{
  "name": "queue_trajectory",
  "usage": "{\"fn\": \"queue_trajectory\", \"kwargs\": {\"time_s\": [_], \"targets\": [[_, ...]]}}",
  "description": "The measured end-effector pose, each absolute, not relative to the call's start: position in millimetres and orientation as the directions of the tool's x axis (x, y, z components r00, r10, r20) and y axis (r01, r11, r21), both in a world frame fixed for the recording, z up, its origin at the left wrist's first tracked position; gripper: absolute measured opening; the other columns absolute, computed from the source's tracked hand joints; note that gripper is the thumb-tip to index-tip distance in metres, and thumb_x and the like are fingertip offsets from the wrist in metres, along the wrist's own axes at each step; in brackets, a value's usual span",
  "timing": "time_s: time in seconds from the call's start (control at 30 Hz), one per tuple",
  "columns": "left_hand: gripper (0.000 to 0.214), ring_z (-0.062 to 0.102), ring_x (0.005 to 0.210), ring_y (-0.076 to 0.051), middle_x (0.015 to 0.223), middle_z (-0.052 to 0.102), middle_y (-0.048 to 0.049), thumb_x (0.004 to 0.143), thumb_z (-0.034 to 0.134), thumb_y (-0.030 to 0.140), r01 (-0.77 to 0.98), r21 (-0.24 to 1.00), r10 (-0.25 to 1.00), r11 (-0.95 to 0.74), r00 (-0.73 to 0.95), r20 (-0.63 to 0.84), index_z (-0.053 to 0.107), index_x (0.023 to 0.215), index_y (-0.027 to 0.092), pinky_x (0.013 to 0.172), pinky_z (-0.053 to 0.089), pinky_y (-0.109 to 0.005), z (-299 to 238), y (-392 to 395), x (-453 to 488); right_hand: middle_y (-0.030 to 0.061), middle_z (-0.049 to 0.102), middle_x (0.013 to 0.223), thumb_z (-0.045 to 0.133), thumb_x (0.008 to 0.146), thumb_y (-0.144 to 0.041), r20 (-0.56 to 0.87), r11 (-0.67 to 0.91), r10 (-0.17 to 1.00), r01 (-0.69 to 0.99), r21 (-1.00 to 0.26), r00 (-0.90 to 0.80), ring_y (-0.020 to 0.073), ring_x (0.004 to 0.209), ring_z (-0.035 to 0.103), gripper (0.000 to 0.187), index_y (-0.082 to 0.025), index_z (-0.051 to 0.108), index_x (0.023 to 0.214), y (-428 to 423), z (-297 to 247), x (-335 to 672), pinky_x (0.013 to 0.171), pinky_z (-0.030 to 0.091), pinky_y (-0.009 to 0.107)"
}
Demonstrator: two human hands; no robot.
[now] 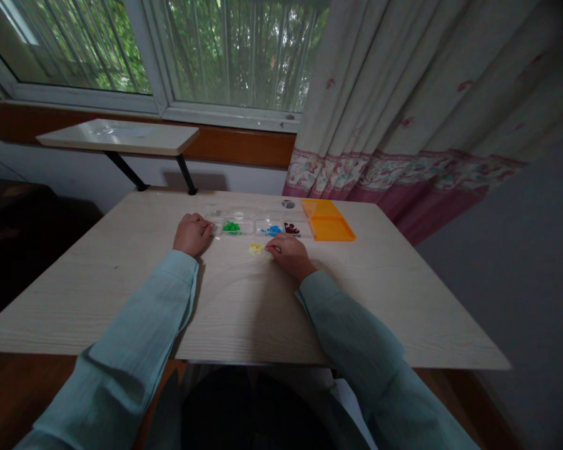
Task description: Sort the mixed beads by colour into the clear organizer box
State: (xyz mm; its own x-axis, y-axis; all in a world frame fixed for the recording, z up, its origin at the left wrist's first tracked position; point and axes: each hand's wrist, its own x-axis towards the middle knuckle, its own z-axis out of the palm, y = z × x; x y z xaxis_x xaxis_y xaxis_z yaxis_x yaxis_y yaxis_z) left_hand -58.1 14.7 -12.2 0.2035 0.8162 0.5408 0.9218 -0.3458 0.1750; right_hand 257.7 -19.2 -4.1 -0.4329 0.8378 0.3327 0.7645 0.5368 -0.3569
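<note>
My left hand (194, 235) is closed, its fingertips pinching the left end of a clear plastic box (246, 234). Small green pieces (231, 227), blue pieces (273, 230) and dark red pieces (291, 229) lie in separate clear compartments. In front of them on the table is a little heap of yellow pieces (256, 249). Just right of that heap, my right hand (291, 255) has thumb and fingers pressed together in a pinch. Whatever is between those fingertips is too small to name.
An orange plastic case (329, 222) lies open at the right of the clear box. A small round grey item (288, 204) is behind the compartments. At the back left, a raised white shelf (122, 135) stands on black legs. The pale table (234, 312) reaches the window wall.
</note>
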Motion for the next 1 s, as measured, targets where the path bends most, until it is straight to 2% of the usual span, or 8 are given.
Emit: {"fn": "queue_trajectory", "kwargs": {"time_s": [0.13, 0.27, 0.47, 0.57, 0.7, 0.83, 1.0], "targets": [[0.035, 0.05, 0.083, -0.024, 0.082, 0.06, -0.01, 0.091, 0.045, 0.037, 0.912, 0.207, 0.794, -0.355, 0.177, 0.582, 0.074, 0.087, 0.018, 0.081, 0.042, -0.042, -8.1, 12.8, -55.6, 0.0054, 0.068, 0.087, 0.059, 0.086, -0.026, 0.386, 0.504, 0.857, 0.707, -0.496, -0.34, 0.0173, 0.086, 0.059, 0.016, -0.021, 0.075, 0.084, -15.6, -4.7, 256.1, 0.08, 0.044, 0.03], [0.031, 0.051, 0.086, -0.022, 0.084, 0.058, -0.008, 0.094, 0.045, 0.037, 0.864, 0.29, 0.728, -0.412, 0.12, 0.675, 0.072, 0.094, 0.021, 0.082, 0.042, -0.04, 3.8, 0.5, -35.2, 0.0046, 0.068, 0.082, 0.061, 0.083, -0.03, 0.411, 0.467, 0.882, 0.548, -0.694, -0.232, 0.0153, 0.079, 0.059, 0.017, -0.019, 0.075, 0.083, -14.3, -5.6, 248.7, 0.072, 0.045, 0.027], [0.025, 0.052, 0.091, -0.021, 0.09, 0.06, -0.0067, 0.093, 0.05, 0.035, 0.682, 0.283, 0.641, -0.675, 0.351, 0.683, 0.07, 0.103, 0.024, 0.083, 0.043, -0.039, 13.2, -29.0, 15.4, 0.0044, 0.07, 0.083, 0.064, 0.078, -0.045, 0.296, 0.355, 0.93, 0.326, -0.876, -0.216, 0.0156, 0.077, 0.06, 0.028, -0.019, 0.075, 0.083, -14.7, -9.6, 237.9, 0.071, 0.044, 0.028], [0.027, 0.052, 0.093, -0.021, 0.091, 0.06, -0.0071, 0.093, 0.052, 0.038, 0.632, 0.269, 0.612, -0.727, 0.417, 0.672, 0.069, 0.108, 0.024, 0.083, 0.043, -0.037, 13.0, -38.0, 32.0, 0.0039, 0.07, 0.083, 0.064, 0.075, -0.048, 0.25, 0.308, 0.937, 0.235, -0.922, -0.246, 0.0163, 0.079, 0.06, 0.03, -0.019, 0.073, 0.08, -16.9, -6.8, 234.9, 0.074, 0.045, 0.029], [0.031, 0.053, 0.092, -0.021, 0.093, 0.061, -0.0072, 0.09, 0.056, 0.041, 0.631, 0.31, 0.64, -0.711, 0.399, 0.657, 0.067, 0.112, 0.023, 0.084, 0.043, -0.037, 11.1, -40.6, 39.8, 0.0019, 0.068, 0.078, 0.064, 0.073, -0.049, 0.212, 0.257, 0.944, 0.16, -0.953, -0.254, 0.0149, 0.075, 0.057, 0.031, -0.019, 0.071, 0.075, -23.3, 2.5, 231.3, 0.072, 0.043, 0.028], [0.026, 0.054, 0.09, -0.02, 0.092, 0.065, -0.0067, 0.091, 0.055, 0.037, 0.621, 0.357, 0.661, -0.698, 0.368, 0.654, 0.069, 0.107, 0.023, 0.084, 0.044, -0.038, 9.1, -39.4, 40.1, -0.0015, 0.059, 0.065, 0.065, 0.07, -0.053, 0.17, 0.205, 0.948, 0.107, -0.973, -0.268, 0.0115, 0.064, 0.049, 0.035, -0.018, 0.07, 0.073, -30.2, 10.1, 228.7, 0.062, 0.038, 0.025], [0.025, 0.057, 0.087, -0.019, 0.089, 0.068, -0.0059, 0.092, 0.054, 0.038, 0.607, 0.354, 0.641, -0.711, 0.354, 0.681, 0.07, 0.102, 0.022, 0.081, 0.045, -0.037, 9.0, -39.9, 40.6, -0.0061, 0.043, 0.052, 0.067, 0.067, -0.057, 0.036, 0.054, 0.959, 0.057, -0.997, -0.281, 0.0083, 0.049, 0.033, 0.04, -0.018, 0.068, 0.076, -35.0, 12.9, 228.2, 0.047, 0.025, 0.023]]}}
